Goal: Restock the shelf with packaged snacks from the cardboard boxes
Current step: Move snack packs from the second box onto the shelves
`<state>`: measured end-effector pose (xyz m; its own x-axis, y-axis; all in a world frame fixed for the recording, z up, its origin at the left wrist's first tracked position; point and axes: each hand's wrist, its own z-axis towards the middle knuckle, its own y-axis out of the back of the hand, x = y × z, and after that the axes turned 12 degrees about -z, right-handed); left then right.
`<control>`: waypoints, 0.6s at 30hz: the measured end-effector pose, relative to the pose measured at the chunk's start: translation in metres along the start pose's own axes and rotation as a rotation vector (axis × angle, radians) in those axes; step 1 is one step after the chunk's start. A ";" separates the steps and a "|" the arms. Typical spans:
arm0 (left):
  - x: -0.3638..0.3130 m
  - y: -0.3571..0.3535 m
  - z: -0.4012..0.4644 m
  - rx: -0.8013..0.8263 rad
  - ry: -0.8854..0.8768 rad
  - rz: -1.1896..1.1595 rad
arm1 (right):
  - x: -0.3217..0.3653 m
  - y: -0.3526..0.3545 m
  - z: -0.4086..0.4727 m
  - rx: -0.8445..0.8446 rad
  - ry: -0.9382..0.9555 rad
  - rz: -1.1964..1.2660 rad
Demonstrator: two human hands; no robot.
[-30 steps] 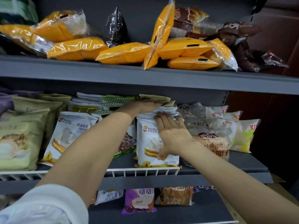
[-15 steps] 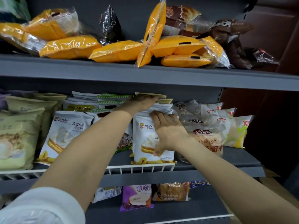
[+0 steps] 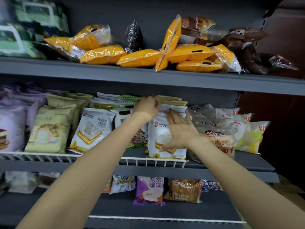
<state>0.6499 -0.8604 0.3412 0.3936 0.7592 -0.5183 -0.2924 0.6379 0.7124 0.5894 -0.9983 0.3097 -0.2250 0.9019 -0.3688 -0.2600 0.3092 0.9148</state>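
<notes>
A white sandwich-cake packet (image 3: 158,134) stands upright at the front of the middle shelf (image 3: 247,164), behind a low white wire rail (image 3: 155,162). My right hand (image 3: 179,131) lies flat on its front with straight, spread fingers. My left hand (image 3: 148,106) reaches over the packet's top edge, fingers curled round the tops of the white packets (image 3: 173,107) stacked behind it. A matching white packet (image 3: 92,129) leans further left. No cardboard box is in view.
Orange packets (image 3: 138,57) and brown ones (image 3: 247,48) lie loose on the top shelf. Clear-wrapped breads (image 3: 219,134) crowd the right of the middle shelf, yellow (image 3: 49,129) and purple packets (image 3: 11,124) the left. A purple packet (image 3: 149,190) stands on the lower shelf.
My left hand has curled tighter over the packet tops. The fingers of my right hand have spread flatter on the front packet. The camera has tilted up slightly.
</notes>
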 end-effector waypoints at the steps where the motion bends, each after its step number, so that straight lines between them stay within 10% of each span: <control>1: 0.004 0.006 -0.008 -0.049 0.003 0.029 | 0.002 0.002 -0.003 -0.046 -0.001 0.045; 9: 0.059 0.058 -0.062 0.093 0.159 0.456 | 0.044 0.023 -0.004 -0.419 0.120 0.049; 18: 0.075 0.047 -0.026 0.309 0.047 0.845 | 0.102 0.018 0.061 -0.346 -0.099 -0.214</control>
<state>0.6432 -0.7702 0.3232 0.1162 0.9681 0.2218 -0.2178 -0.1931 0.9567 0.6190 -0.8817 0.2989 -0.0442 0.8581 -0.5116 -0.5952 0.3886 0.7034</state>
